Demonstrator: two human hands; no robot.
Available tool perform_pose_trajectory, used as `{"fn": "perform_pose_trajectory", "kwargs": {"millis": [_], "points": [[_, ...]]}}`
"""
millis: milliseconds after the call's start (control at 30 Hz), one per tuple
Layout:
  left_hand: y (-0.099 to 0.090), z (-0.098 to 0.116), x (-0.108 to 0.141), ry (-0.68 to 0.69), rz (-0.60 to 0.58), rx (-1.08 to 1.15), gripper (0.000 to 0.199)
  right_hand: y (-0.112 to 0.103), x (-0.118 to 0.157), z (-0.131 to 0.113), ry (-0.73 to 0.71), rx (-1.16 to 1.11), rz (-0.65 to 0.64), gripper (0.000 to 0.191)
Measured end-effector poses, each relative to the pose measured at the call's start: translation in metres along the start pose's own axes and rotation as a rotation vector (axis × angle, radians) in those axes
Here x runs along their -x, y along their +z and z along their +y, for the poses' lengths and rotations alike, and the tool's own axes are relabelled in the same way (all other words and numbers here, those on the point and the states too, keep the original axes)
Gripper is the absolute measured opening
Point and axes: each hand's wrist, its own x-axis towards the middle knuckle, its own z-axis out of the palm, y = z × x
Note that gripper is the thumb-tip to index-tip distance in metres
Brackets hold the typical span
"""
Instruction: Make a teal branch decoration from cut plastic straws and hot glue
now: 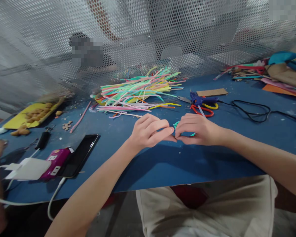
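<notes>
My left hand (151, 130) and my right hand (196, 130) meet fingertip to fingertip just above the blue table, near its front edge. Both are closed in a pinch around a small, bent, green pipe cleaner (176, 124). Bits of it show between the fingertips and under the right fingers; the rest is hidden. Behind my left hand lies a big loose pile of pipe cleaners (140, 90) in pink, green, yellow and other colours. Past my right hand, a blue glue gun (203, 99) rests on scissors (209, 113) with red and yellow handles.
Left on the table (143, 171) are a black phone (80, 156), a purple power strip (55, 163), a white charger (33, 168) and a yellow tray (19, 119) with brown lumps. A cardboard strip (212, 92) and black cord (251, 112) lie right. Perforated metal mesh (138, 39) stands behind.
</notes>
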Motion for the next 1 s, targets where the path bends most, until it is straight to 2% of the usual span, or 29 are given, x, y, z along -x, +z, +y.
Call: {"fn": "perform_pose_trajectory", "kwargs": {"millis": [200,567,733,1000], "points": [[0.0013,0.0006,0.0,0.001,-0.018,-0.023,0.042,0.0069,0.0012,0.0012,0.021,0.057,-0.001,0.012],[0.002,-0.0012,0.0047,-0.049,-0.012,-0.021,0.053,0.0016,-0.0001,0.0009,0.101,-0.089,0.094,0.015],[0.0032,-0.0028,0.0071,-0.073,-0.008,-0.063,0.048,0.0001,0.002,0.0043,0.055,-0.026,0.077,0.01],[0.0013,-0.0029,0.0033,-0.047,0.005,-0.04,0.055,-0.0011,0.0023,0.0047,0.014,0.032,0.056,0.009]]}}
